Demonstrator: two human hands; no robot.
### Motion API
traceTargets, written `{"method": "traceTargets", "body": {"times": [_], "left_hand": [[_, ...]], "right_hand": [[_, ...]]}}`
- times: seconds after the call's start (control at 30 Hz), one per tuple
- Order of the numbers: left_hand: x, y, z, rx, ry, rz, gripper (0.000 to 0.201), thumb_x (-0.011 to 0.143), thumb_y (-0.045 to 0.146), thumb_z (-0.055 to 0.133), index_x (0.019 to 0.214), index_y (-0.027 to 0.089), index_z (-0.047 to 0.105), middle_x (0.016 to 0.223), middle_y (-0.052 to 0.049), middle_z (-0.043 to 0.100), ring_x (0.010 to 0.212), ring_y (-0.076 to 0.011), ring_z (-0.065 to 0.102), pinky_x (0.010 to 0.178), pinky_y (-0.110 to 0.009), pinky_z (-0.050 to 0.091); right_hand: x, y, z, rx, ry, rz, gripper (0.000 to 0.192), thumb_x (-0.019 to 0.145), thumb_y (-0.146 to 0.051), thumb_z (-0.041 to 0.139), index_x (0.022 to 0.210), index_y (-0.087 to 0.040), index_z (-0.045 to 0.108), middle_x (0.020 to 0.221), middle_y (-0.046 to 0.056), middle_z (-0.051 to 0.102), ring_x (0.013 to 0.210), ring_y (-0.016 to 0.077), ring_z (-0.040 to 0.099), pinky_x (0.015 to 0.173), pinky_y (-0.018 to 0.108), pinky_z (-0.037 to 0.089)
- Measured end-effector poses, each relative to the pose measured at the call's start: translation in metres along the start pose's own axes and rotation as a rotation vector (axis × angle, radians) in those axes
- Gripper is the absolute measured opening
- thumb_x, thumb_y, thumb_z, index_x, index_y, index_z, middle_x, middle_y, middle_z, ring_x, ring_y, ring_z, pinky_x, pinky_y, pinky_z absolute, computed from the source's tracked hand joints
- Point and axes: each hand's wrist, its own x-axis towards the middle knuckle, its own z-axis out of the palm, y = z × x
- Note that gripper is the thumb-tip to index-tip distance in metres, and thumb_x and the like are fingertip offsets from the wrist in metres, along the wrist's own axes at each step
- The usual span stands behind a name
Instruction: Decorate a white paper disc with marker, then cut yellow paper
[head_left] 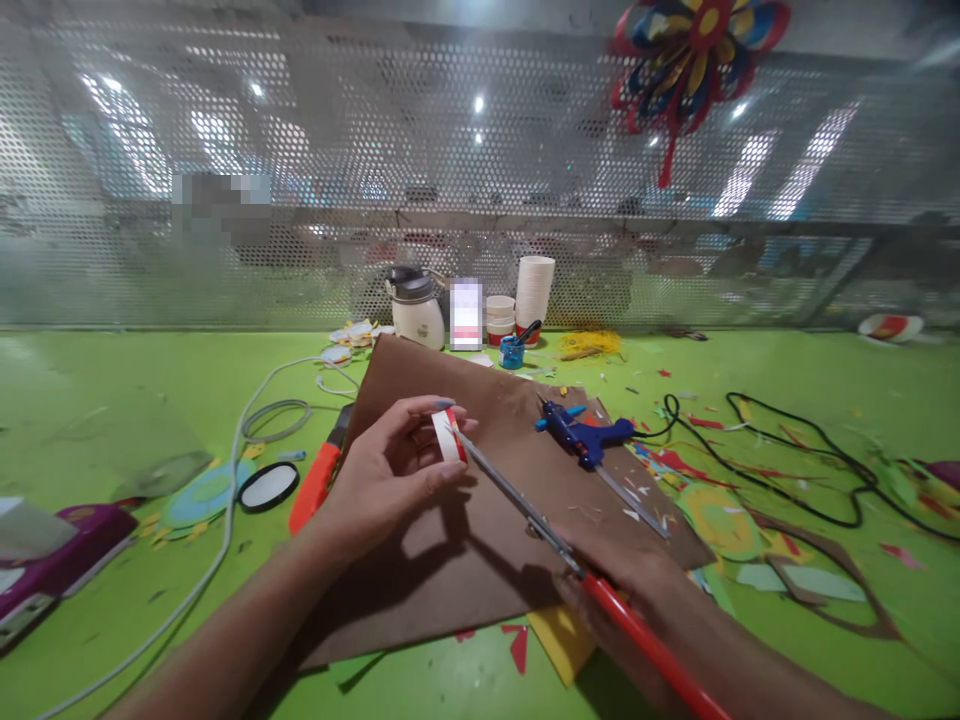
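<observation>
My left hand point(394, 470) pinches a small white piece with a red edge point(449, 436), a cut paper cup part, above a brown cardboard sheet point(450, 560). My right hand point(637, 600) grips red-handled scissors point(540, 525). Their long metal blades run up and left, and the tips touch the white and red piece. A blue glue gun point(585, 436) lies on the cardboard to the right of the blades.
On the green table: a black cable point(795, 470), coloured paper scraps, an orange cutter point(315, 485), a white cable point(232, 480), a purple device point(52, 560). At the back stand a white jug point(416, 310), stacked paper cups point(534, 290) and a perforated metal screen.
</observation>
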Motion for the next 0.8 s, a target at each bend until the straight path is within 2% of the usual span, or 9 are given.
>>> {"method": "traceTargets", "body": {"times": [0.23,0.5,0.63,0.8], "left_hand": [[-0.001,0.005,0.004,0.031,0.023,-0.013,0.047,0.069,0.018,0.083,0.11,0.022,0.059,0.121,-0.012,0.07,0.108,-0.03,0.068,0.091,-0.048,0.057],[-0.001,0.006,0.004,0.037,0.027,-0.031,0.044,0.069,0.017,0.082,0.108,0.023,0.062,0.12,-0.012,0.071,0.109,-0.031,0.068,0.088,-0.047,0.058],[-0.001,0.005,0.002,0.05,0.023,-0.028,0.045,0.07,0.019,0.082,0.109,0.022,0.062,0.119,-0.012,0.071,0.109,-0.032,0.068,0.09,-0.05,0.058],[0.0,0.003,0.0,0.032,0.025,-0.028,0.043,0.073,0.021,0.081,0.112,0.023,0.063,0.121,-0.012,0.071,0.111,-0.0309,0.067,0.097,-0.05,0.053]], "right_hand": [[0.0,-0.006,-0.006,0.086,-0.124,0.044,0.043,0.082,-0.003,0.054,0.119,-0.019,0.068,0.083,0.002,0.071,0.079,0.0182,0.066,0.071,0.024,0.052],[0.001,-0.008,-0.009,0.073,-0.123,0.082,0.038,0.083,-0.006,0.054,0.115,-0.02,0.069,0.081,0.002,0.071,0.076,0.0183,0.066,0.069,0.023,0.051],[0.003,-0.013,-0.011,0.115,-0.128,0.091,0.036,0.083,-0.006,0.056,0.113,-0.019,0.071,0.085,0.002,0.072,0.077,0.0168,0.065,0.07,0.022,0.05],[0.002,-0.006,-0.004,0.137,-0.081,0.091,0.033,0.087,-0.01,0.051,0.111,-0.02,0.072,0.083,0.002,0.071,0.073,0.0165,0.063,0.068,0.023,0.049]]}}
